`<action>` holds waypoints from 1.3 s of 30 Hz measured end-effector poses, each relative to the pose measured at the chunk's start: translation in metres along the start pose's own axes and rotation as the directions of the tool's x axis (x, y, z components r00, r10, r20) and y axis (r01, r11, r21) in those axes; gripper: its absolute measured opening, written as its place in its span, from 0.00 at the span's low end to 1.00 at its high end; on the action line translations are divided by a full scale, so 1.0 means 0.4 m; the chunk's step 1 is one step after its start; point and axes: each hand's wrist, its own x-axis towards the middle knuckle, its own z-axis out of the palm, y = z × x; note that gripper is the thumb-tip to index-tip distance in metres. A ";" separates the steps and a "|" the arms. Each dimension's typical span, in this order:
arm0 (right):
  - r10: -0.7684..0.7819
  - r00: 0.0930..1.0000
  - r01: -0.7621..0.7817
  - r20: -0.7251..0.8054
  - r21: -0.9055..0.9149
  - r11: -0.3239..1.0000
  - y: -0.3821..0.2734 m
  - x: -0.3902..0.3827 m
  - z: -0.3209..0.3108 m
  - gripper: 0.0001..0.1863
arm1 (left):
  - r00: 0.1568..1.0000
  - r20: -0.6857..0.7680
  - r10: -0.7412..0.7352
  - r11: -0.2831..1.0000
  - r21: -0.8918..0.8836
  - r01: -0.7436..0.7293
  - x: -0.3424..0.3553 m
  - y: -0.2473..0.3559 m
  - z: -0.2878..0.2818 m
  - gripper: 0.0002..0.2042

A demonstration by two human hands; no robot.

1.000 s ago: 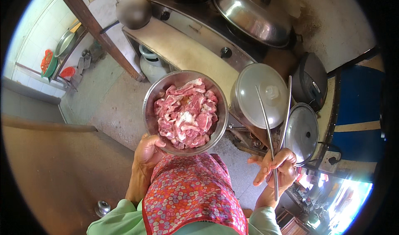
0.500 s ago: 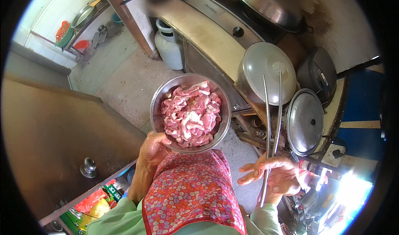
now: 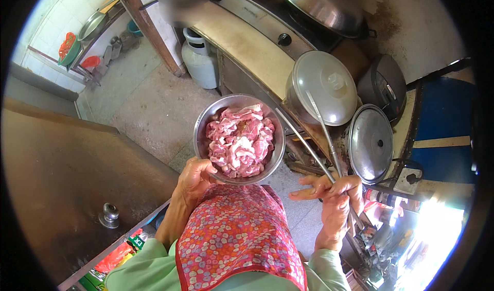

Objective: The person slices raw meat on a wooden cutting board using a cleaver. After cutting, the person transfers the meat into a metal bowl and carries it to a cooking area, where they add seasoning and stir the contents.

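My left hand point(image 3: 194, 177) grips the near-left rim of a round steel bowl point(image 3: 202, 136), thumb over the edge. The bowl is held in front of the flowered apron point(image 3: 236, 234). Pieces of raw pink meat point(image 3: 241, 142) fill it, with a small heap of white powder or paste on top point(image 3: 243, 146). To the right, my right hand point(image 3: 332, 198) is closed on a pair of long metal chopsticks point(image 3: 314, 154). Their tips are spread apart, one close to the bowl's right side, the other before a lidded pot. Some fingers of this hand stretch out to the left.
A pot with a translucent lid point(image 3: 329, 87), a steel pan lid point(image 3: 370, 144) and a dark rice cooker point(image 3: 383, 87) stand at the right. Behind is a counter point(image 3: 247, 44) with a covered wok point(image 3: 321, 8). A gas cylinder point(image 3: 199, 62) stands below; a brown cabinet point(image 3: 67, 188) lies left.
The chopsticks have swung left and their tips have spread, one nearing the bowl. My right hand has turned and risen slightly. The view has shifted a little; the left hand still holds the bowl.
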 end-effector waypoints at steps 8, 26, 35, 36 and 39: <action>0.235 0.957 -0.094 0.171 -0.582 0.808 0.098 0.012 0.010 0.27 | 0.999 0.039 -0.004 0.998 0.060 0.001 0.020 0.010 -0.042 0.13; -0.186 0.927 0.368 0.325 -0.695 0.618 0.158 0.091 0.021 0.07 | 0.999 0.036 -0.030 0.990 0.136 0.025 0.008 0.027 -0.010 0.10; -0.225 0.822 0.561 0.523 -0.677 0.476 0.176 0.073 -0.016 0.12 | 0.998 0.061 0.033 0.999 -0.008 -0.033 0.038 -0.014 -0.050 0.09; -0.177 0.880 0.456 0.440 -0.685 0.568 0.153 0.060 -0.017 0.12 | 0.997 0.061 0.041 0.999 -0.015 -0.040 0.041 -0.016 -0.053 0.09; -0.208 0.867 0.487 0.453 -0.683 0.544 0.148 0.029 -0.015 0.11 | 0.996 0.071 0.061 0.998 0.009 -0.062 0.042 -0.011 -0.043 0.09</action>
